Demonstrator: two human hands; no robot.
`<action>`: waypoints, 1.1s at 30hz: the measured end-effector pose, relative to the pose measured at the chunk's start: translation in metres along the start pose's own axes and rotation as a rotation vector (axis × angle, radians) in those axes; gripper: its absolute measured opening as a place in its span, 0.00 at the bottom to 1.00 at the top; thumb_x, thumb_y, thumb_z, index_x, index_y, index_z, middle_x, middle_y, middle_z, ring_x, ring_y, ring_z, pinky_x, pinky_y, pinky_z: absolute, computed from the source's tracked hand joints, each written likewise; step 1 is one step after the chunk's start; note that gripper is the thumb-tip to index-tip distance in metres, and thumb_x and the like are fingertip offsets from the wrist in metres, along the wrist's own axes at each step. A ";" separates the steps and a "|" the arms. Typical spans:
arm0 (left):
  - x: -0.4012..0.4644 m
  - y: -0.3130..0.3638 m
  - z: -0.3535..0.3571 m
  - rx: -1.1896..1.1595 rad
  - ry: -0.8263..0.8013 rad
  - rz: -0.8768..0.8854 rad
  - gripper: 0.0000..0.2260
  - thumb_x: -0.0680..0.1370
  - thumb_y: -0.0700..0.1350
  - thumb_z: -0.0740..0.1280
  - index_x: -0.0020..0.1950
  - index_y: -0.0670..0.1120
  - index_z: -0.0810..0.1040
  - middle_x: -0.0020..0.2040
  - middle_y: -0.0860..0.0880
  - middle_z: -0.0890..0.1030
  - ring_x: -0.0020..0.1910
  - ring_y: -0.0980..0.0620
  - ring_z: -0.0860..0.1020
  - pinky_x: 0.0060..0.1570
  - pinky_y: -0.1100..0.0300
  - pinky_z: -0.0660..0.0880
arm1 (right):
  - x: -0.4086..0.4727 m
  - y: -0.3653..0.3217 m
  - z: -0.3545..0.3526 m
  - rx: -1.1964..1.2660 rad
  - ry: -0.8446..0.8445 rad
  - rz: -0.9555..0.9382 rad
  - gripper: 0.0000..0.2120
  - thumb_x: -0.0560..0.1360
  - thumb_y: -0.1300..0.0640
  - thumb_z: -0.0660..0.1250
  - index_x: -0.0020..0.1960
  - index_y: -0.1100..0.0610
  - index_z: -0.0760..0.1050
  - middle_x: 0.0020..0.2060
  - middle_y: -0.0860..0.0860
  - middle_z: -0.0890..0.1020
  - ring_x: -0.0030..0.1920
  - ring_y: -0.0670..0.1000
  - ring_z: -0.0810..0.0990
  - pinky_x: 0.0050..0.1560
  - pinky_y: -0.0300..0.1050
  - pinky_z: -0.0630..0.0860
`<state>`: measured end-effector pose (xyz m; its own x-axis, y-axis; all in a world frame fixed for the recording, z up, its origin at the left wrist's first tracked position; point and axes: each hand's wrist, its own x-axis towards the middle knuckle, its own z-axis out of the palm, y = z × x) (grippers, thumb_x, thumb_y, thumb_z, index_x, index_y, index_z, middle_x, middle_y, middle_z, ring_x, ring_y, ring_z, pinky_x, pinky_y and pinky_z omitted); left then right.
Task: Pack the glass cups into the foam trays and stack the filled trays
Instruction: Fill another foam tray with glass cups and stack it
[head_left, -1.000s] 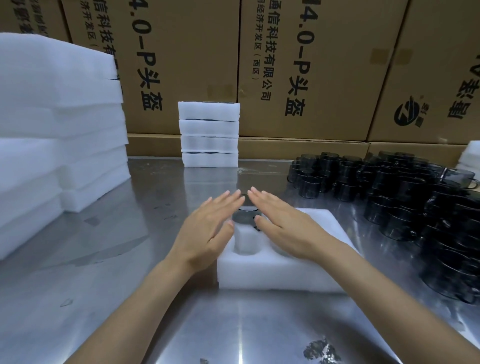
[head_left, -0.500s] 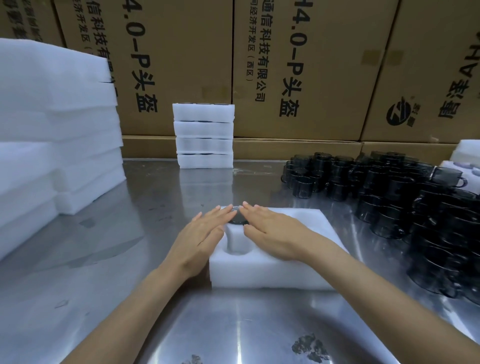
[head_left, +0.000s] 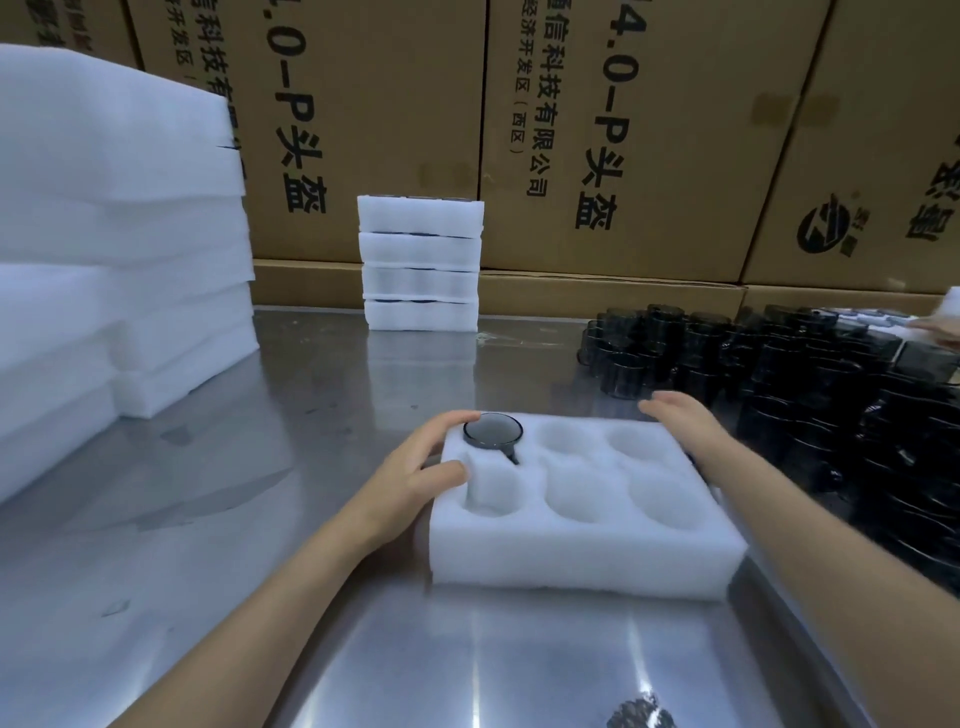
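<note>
The tray (head_left: 582, 551) is held at its 9 o'clock edge by the left hand (head_left: 415, 467), fingers curled over the rim beside the seated cup (head_left: 492, 430). The right hand (head_left: 685, 421) is laid on the 2 o'clock corner; how firmly it grips cannot be told. One cup is seated in the 11 o'clock pocket; five pockets are seen unfilled. Loose cups (head_left: 810, 384) are massed at 2 o'clock on the table (head_left: 311, 395). Four filled trays (head_left: 421, 262) are stacked at 12 o'clock, foam sheets (head_left: 114, 218) at 10 o'clock.
</note>
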<state>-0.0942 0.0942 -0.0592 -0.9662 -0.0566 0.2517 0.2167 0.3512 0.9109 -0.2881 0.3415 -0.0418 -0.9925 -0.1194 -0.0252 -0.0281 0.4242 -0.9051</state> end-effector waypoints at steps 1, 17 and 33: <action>0.002 -0.001 0.000 0.011 0.012 0.002 0.30 0.61 0.55 0.63 0.64 0.56 0.72 0.64 0.53 0.75 0.61 0.56 0.75 0.60 0.54 0.72 | 0.003 0.009 0.000 -0.015 0.050 -0.038 0.23 0.79 0.56 0.62 0.72 0.60 0.63 0.65 0.59 0.73 0.58 0.58 0.76 0.62 0.55 0.72; 0.011 -0.010 -0.017 0.211 0.178 -0.038 0.22 0.65 0.50 0.58 0.59 0.62 0.73 0.62 0.59 0.74 0.61 0.58 0.71 0.59 0.59 0.67 | 0.037 0.016 0.022 -0.654 0.264 -0.319 0.20 0.78 0.49 0.61 0.68 0.48 0.62 0.60 0.53 0.67 0.45 0.54 0.74 0.42 0.47 0.71; 0.008 -0.008 -0.016 0.138 0.183 -0.087 0.24 0.63 0.52 0.58 0.59 0.62 0.73 0.62 0.59 0.75 0.63 0.56 0.71 0.66 0.52 0.66 | 0.008 0.017 0.023 -0.359 0.302 -0.272 0.26 0.64 0.30 0.67 0.41 0.50 0.62 0.36 0.48 0.76 0.35 0.50 0.73 0.32 0.45 0.66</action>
<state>-0.1014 0.0765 -0.0590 -0.9363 -0.2559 0.2405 0.1003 0.4613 0.8815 -0.2935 0.3274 -0.0673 -0.9322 -0.0268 0.3610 -0.2752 0.7003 -0.6586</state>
